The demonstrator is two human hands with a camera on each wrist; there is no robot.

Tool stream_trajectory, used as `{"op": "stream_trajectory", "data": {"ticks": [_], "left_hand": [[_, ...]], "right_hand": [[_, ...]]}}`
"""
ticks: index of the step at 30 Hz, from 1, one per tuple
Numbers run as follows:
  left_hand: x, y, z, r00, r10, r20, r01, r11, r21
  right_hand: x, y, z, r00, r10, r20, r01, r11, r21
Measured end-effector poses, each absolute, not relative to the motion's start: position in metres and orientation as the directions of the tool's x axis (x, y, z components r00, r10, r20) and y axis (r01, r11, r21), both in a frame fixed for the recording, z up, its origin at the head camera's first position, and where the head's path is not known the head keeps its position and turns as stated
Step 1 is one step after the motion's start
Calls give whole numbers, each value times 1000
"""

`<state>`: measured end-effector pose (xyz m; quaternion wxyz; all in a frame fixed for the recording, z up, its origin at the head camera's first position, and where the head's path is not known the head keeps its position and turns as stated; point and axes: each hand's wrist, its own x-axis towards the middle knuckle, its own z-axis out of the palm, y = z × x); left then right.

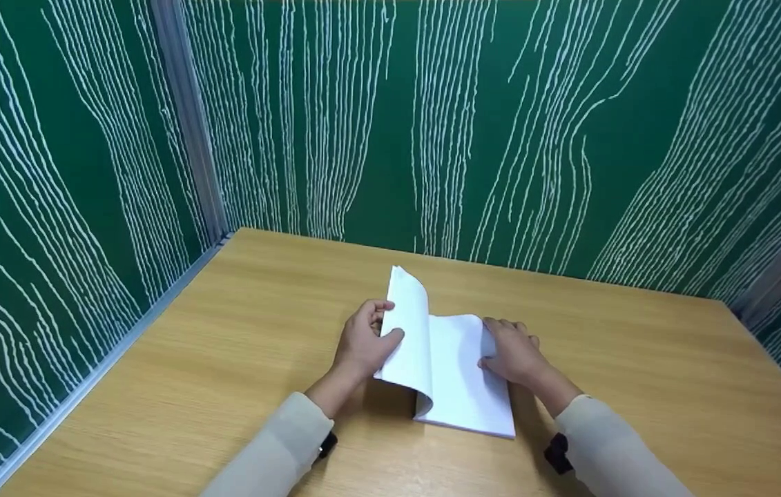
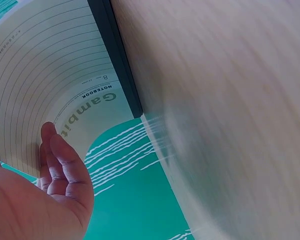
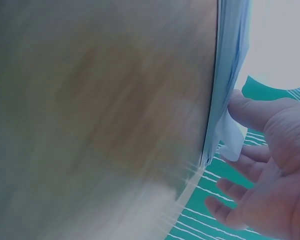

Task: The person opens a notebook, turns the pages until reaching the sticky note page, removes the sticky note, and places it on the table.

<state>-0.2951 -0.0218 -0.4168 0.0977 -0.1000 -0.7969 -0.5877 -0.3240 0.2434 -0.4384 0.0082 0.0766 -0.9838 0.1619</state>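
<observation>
A notebook (image 1: pixel 463 373) lies open on the table with white pages showing. My left hand (image 1: pixel 362 342) holds its lifted left part, thumb on the inner page and fingers behind. In the left wrist view the cover (image 2: pixel 45 55) curves above the fingers, lined and printed with "Gambit" and "NOTEBOOK", beside a dark spine (image 2: pixel 115 60). At the right edge of the pages, my right hand (image 1: pixel 518 355) pinches a curled page edge (image 3: pixel 232 137) between thumb and index finger. Its other fingers are spread apart in the right wrist view.
The wooden table (image 1: pixel 238 331) extends around the notebook. Green panels (image 1: pixel 390 138) with white wavy lines rise behind it and on both sides. A grey post (image 1: pixel 190 117) stands at the left corner. Dark bands (image 1: pixel 558 453) sit at both wrists.
</observation>
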Motion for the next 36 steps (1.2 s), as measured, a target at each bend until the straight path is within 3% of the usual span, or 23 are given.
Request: {"op": "stream_trajectory", "data": {"ticks": [12,22,36], "left_hand": [[-294,-22,-417,-961,46,273,274,298,914],[-294,-22,-418,-960,57,273,278,284,918],[-295,-21,-418,-964,50,263,266,285,921]], "right_hand": [[-324,244,-436,-992,-124,37,-129,917,-377],[-325,245,-436,-991,-109,-74,-86,962,-257],[-324,243,-435,-993,-115,-21,-102,945,-310]]}}
